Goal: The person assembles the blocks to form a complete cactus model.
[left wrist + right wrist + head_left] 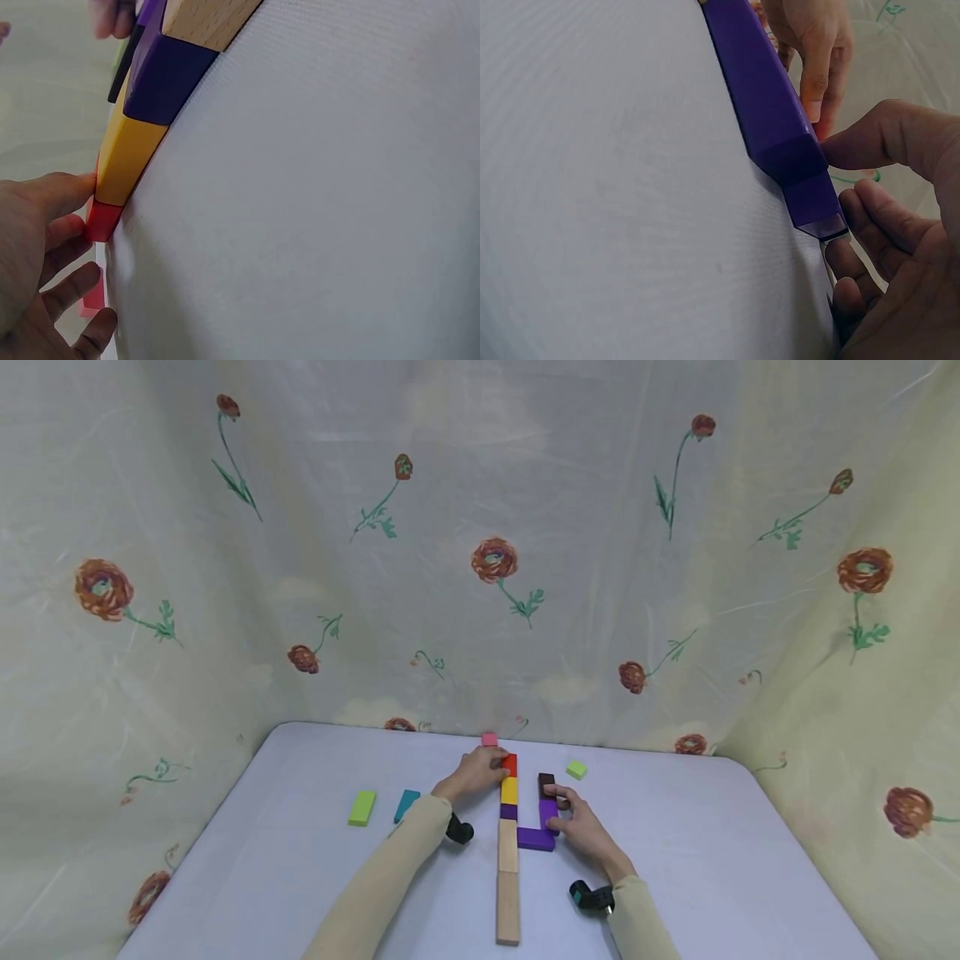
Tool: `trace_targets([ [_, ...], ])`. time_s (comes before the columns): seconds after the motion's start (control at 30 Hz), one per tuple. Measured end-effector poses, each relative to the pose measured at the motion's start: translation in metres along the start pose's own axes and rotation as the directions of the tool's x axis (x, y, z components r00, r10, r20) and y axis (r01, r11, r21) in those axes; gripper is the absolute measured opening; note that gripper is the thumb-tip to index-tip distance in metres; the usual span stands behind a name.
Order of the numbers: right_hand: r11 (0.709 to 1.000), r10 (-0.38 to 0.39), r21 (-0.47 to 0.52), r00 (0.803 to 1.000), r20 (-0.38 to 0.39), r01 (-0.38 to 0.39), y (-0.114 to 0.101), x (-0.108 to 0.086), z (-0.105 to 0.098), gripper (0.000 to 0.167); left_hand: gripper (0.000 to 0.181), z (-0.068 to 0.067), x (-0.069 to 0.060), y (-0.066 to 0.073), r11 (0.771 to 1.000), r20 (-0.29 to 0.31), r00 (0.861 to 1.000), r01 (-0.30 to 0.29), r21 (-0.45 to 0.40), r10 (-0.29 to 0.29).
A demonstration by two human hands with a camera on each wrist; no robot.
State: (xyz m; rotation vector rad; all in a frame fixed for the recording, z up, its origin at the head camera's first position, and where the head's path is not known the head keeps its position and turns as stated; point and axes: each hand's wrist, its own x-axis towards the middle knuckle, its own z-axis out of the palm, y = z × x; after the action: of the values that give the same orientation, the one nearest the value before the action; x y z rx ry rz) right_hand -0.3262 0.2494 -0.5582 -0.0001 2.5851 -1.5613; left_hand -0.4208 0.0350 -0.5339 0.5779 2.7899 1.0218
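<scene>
My left hand (477, 770) is at the far end of a row of blocks, pinching the red block (512, 766) between thumb and fingers. Behind the red one in the row come a yellow block (509, 791), a dark purple block (508, 812) and two plain wooden blocks (507, 846). To the right, my right hand (587, 833) holds a purple block (548, 815), thumb near its close end. Its index finger reaches the dark brown block (546, 783) beyond. Another purple block (536, 839) lies crosswise between the row and the held one.
A lime green block (362, 808) and a blue block (406, 804) lie left of the row. A pink block (489, 739) sits by the table's back edge. A small green block (576, 769) lies at the back right. Flowered cloth (450, 610) hangs behind the white table (285, 877).
</scene>
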Motion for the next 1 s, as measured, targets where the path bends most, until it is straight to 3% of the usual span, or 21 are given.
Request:
trace_targets([
  [0.47, 1.000, 0.008, -0.013, 1.000, -0.001, -0.008, 0.000, 0.002, 0.002, 0.059, 0.046, 0.000, 0.001, -0.001, 1.000, -0.004, 1.000, -0.004, -0.007, 0.004],
  [0.63, 1.000, 0.017, -0.025, 1.000, -0.010, -0.017, -0.001, 0.000, 0.001, 0.058, 0.046, 0.000, -0.003, -0.004, 0.998, -0.004, 1.000, 0.017, -0.063, -0.017],
  [1.0, 1.000, 0.015, -0.021, 1.000, -0.015, -0.015, -0.001, 0.000, 0.002, 0.057, 0.030, -0.004, -0.003, -0.015, 0.976, -0.115, 0.990, 0.052, -0.213, -0.077],
])
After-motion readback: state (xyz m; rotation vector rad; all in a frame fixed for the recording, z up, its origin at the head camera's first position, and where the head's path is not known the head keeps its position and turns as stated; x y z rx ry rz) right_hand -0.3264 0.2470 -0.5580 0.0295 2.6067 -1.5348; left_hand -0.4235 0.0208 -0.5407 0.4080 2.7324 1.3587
